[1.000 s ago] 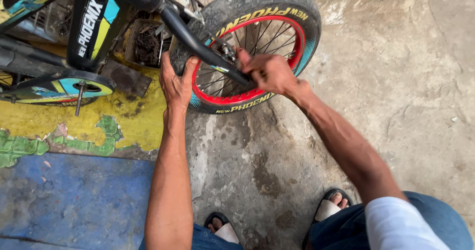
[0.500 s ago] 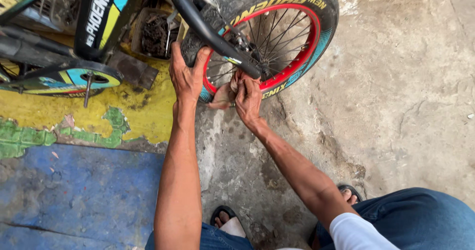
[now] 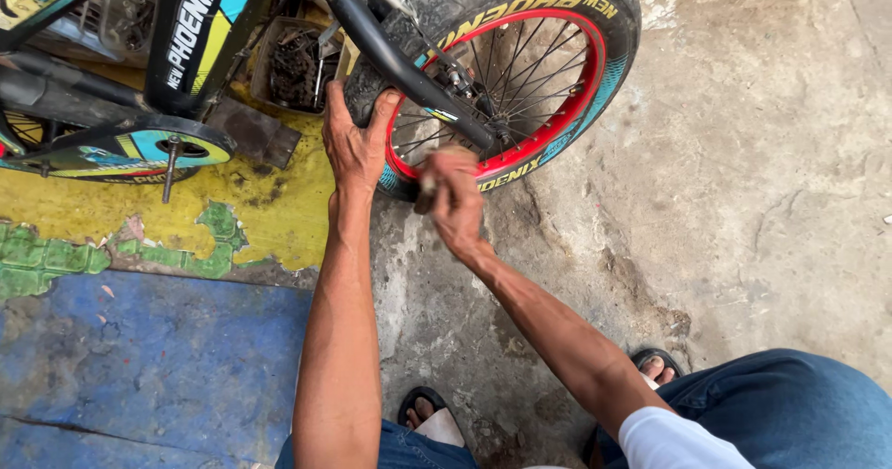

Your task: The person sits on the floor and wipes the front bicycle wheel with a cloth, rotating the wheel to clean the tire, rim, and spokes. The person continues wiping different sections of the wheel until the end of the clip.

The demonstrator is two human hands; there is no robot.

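Wheel: black tyre, red rim, upright at far centre of concrete floor. Left hand wrapped around tyre's left edge, gripping it. Right hand blurred, closed near rim bottom; contents cannot tell. Advice: brace tyre firmly, keep fingers clear of spokes. Black frame tube crosses wheel; yellow-blue painted floor left.

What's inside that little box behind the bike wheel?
The box holds a rusty dark heap, perhaps chain; too dim to tell. The frame tube and left hand cover its right side.
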